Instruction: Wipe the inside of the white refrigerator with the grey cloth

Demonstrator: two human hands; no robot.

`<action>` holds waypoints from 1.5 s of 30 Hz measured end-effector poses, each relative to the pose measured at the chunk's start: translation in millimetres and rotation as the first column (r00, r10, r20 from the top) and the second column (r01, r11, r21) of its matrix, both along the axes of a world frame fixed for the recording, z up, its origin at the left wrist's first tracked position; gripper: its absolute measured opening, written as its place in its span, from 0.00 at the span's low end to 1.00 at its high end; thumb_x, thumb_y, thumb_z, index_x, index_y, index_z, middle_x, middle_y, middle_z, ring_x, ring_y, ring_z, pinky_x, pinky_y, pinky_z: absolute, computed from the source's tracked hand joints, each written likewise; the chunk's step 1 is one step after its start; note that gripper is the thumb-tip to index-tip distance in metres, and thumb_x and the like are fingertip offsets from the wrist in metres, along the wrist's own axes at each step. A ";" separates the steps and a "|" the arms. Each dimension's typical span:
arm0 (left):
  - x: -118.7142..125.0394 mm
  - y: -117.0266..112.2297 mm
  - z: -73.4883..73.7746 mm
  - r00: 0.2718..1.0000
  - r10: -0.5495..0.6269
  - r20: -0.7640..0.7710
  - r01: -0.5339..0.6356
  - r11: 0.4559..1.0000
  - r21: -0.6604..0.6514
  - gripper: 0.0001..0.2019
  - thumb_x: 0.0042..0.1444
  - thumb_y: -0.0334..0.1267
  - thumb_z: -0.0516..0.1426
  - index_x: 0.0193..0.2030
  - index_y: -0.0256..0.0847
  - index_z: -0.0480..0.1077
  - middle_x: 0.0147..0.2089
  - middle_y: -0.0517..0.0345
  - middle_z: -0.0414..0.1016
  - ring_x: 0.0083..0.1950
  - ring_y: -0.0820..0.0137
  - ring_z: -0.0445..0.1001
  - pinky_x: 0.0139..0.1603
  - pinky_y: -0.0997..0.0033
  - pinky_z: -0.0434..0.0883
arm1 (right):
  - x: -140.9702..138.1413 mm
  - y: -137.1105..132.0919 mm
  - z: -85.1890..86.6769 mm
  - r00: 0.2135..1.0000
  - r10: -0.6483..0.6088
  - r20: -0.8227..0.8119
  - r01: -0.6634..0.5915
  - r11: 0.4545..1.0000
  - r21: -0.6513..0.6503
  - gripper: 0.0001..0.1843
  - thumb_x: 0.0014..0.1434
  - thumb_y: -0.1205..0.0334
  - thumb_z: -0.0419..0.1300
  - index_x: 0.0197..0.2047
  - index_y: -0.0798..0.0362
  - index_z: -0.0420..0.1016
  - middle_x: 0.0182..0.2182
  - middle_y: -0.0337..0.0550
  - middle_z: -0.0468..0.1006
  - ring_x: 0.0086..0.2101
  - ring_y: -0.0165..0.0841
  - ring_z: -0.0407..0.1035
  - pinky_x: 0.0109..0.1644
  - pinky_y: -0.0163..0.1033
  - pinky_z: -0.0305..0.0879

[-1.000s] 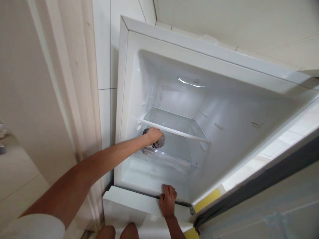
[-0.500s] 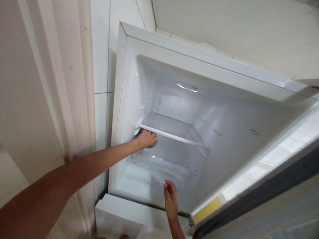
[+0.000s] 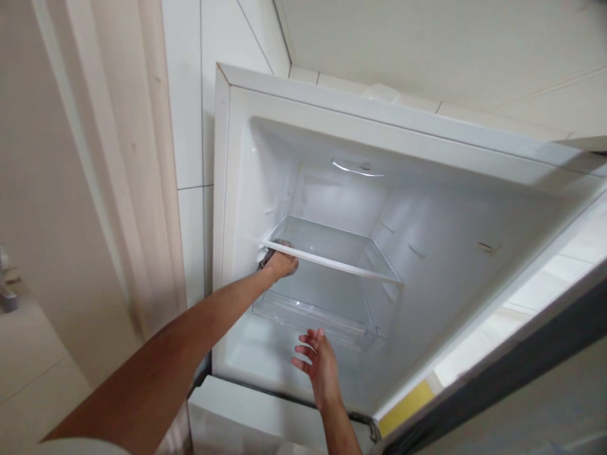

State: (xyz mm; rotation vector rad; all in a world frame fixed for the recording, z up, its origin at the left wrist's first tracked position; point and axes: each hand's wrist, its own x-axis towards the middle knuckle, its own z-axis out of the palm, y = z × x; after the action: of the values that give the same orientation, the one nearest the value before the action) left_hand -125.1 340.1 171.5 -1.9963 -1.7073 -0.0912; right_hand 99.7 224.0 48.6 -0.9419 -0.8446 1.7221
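Observation:
Inside an open white fridge [image 3: 455, 240], my left hand [image 3: 282, 264] reaches under the left front corner of a glass shelf [image 3: 332, 243]. It is closed on a dark, crumpled cloth [image 3: 268, 257], pressed up near the shelf's underside and the left wall. Part of the cloth and the fingertips show only through the glass. My right hand [image 3: 322, 370] hovers in front of the lower compartment with its fingers apart and slightly bent, holding nothing. Behind and above it lies a clear plastic drawer front [image 3: 313, 316].
The open fridge door [image 3: 531, 360] slants along the right side. Below the fridge opening juts a white lower front [image 3: 237, 411]. A wooden door frame [image 3: 156, 189] runs close along the left, beside white wall tiles [image 3: 184, 126].
My left hand with the cloth has shifted from the shelf's front edge to farther in beneath the glass. My right hand has risen slightly and its fingers have spread.

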 end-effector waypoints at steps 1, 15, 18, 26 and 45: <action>-1.3 4.1 -0.1 1.000 0.019 0.004 -0.019 1.000 0.012 0.17 0.60 0.26 0.54 0.54 0.26 0.77 0.61 0.23 0.75 0.60 0.42 0.74 0.58 0.41 0.68 | 0.3 2.8 1.5 0.999 -0.014 -0.030 0.013 1.000 -0.027 0.41 0.40 0.26 0.73 0.43 0.53 0.79 0.39 0.47 0.83 0.34 0.37 0.77 0.35 0.44 0.77; -29.9 74.6 6.0 0.998 0.049 0.050 -0.049 0.999 0.002 0.17 0.65 0.32 0.55 0.58 0.35 0.76 0.57 0.34 0.77 0.55 0.51 0.76 0.48 0.59 0.69 | -3.9 23.1 15.0 0.981 -0.099 -0.168 0.105 0.994 0.025 0.35 0.42 0.32 0.77 0.40 0.53 0.80 0.41 0.51 0.86 0.32 0.35 0.78 0.34 0.43 0.79; -34.4 92.3 3.5 0.997 0.054 0.061 -0.054 0.999 0.002 0.18 0.63 0.32 0.58 0.59 0.36 0.75 0.58 0.32 0.76 0.56 0.49 0.76 0.50 0.58 0.69 | -5.9 29.8 13.3 0.978 -0.137 -0.160 0.142 0.990 0.019 0.35 0.42 0.30 0.75 0.38 0.53 0.79 0.38 0.51 0.86 0.31 0.37 0.78 0.35 0.44 0.79; -31.1 126.3 5.7 0.971 0.152 0.187 -0.153 0.988 -0.010 0.20 0.67 0.29 0.51 0.62 0.32 0.72 0.60 0.29 0.75 0.59 0.47 0.75 0.54 0.51 0.72 | -2.7 46.8 -10.6 0.986 -0.126 -0.112 0.134 0.988 0.074 0.35 0.47 0.31 0.73 0.42 0.54 0.78 0.37 0.53 0.86 0.27 0.37 0.78 0.31 0.44 0.77; 47.8 175.3 -0.7 0.265 0.221 0.939 -0.565 0.825 -0.035 0.19 0.69 0.30 0.51 0.65 0.27 0.60 0.65 0.23 0.67 0.51 0.55 0.81 0.48 0.61 0.75 | -7.6 40.6 -1.0 0.971 -0.216 -0.101 0.227 0.967 0.112 0.32 0.55 0.31 0.68 0.42 0.56 0.78 0.35 0.52 0.87 0.26 0.35 0.79 0.37 0.42 0.78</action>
State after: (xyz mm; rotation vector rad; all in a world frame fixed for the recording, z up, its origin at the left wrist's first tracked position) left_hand -77.3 515.4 170.8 -1.1393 -2.5866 -1.4856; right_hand 92.1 264.7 47.6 -0.8379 -0.7480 1.4908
